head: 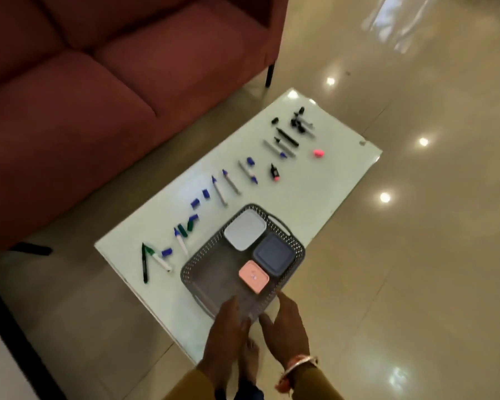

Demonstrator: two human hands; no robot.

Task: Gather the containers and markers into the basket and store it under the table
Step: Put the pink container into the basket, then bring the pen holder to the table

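A row of markers (231, 183) and loose caps lines the sofa (70, 111) side of the glass table (329, 180), blocking a sweep along that edge. The far-right half beyond the basket (296, 246) lies largely open, save a pink cap (318, 153). Both hands crowd the basket's near rim.

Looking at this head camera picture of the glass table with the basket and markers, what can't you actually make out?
- Head view: whether the left hand and right hand touch the grey perforated plastic basket; motion blur hides it.
- What the white square lidded container, dark blue square lidded container and small pink lidded container hold; lids cover them.
- The far black markers: too small and jumbled to count.
- Under the glass table: glare hides it.
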